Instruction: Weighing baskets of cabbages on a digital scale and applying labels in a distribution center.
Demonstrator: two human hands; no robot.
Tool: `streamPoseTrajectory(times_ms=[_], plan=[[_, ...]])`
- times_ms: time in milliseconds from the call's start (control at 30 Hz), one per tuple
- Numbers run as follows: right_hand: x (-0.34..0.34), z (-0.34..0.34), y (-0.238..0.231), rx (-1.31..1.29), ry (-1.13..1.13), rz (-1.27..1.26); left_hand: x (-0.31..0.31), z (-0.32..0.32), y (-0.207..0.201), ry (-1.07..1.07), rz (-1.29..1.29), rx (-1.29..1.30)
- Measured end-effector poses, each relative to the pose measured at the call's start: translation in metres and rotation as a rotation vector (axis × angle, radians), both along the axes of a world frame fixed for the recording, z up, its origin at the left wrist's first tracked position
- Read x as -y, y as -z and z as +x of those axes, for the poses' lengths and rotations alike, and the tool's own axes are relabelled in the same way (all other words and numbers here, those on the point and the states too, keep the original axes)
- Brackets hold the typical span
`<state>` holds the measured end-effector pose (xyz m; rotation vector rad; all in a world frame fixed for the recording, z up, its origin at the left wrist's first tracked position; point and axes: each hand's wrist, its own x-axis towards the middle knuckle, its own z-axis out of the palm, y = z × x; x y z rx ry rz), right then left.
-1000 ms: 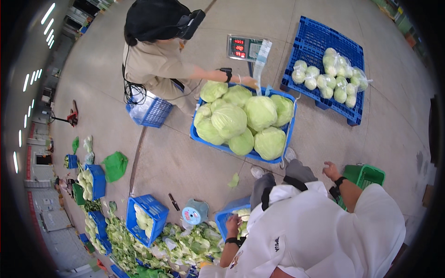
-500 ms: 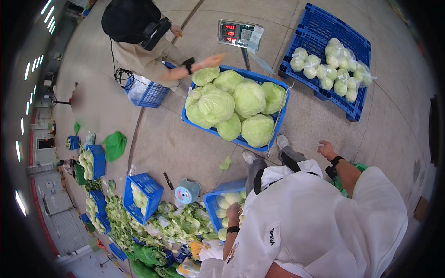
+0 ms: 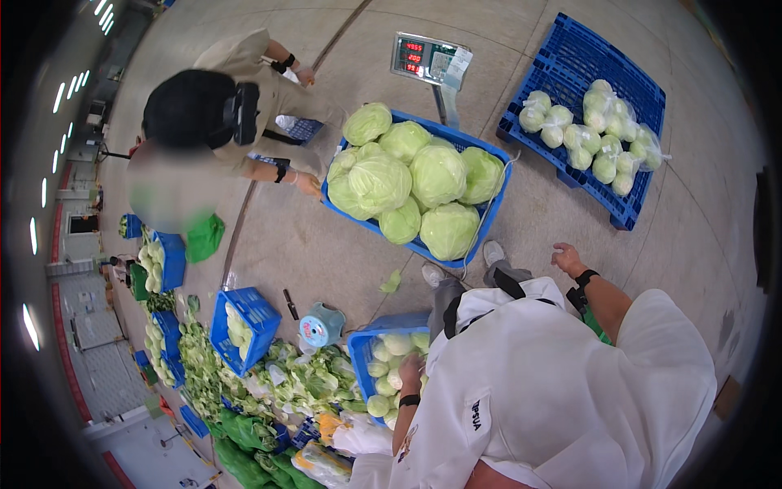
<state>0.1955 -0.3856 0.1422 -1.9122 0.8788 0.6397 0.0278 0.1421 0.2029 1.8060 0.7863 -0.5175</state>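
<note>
My left hand [image 3: 411, 372] is over a blue crate [image 3: 356, 359] of pale green round vegetables [image 3: 383, 368] at my left side. Its fingers are partly hidden, so I cannot tell whether it grips one. Out to the right, my right hand [image 3: 569, 260] is in the air above the floor, fingers apart and holding nothing. Ahead of my feet, a large blue crate [image 3: 492, 213] is heaped with big green cabbages [image 3: 440, 175]. A co-worker's hand [image 3: 307, 184] is at that crate's left edge.
Behind the cabbage crate rises a scale display [image 3: 427, 59] with red digits. Bagged pale vegetables [image 3: 601, 147] lie on a blue pallet [image 3: 631, 73] at far right. To the left are a stool [image 3: 322, 324], a knife [image 3: 291, 305], another crate [image 3: 259, 303] and strewn leaves [image 3: 305, 375].
The co-worker has shifted left and nearer, and their hand has dropped from above the cabbages to the crate's left edge. My hands keep nearly the same places.
</note>
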Motion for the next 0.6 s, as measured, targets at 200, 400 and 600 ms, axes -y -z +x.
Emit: streamPoseTrajectory(times_ms=[200,400,600], plan=[[0.006,0.002,-0.002,0.006,-0.024,-0.01,0.002,0.002,0.0,-0.032,-0.082,-0.073],[0.005,0.006,-0.009,-0.02,-0.009,0.007,-0.005,-0.001,0.009,0.051,-0.017,-0.088],[0.0,0.007,-0.013,-0.014,-0.082,-0.073,-0.002,0.001,0.006,-0.03,-0.051,-0.089]])
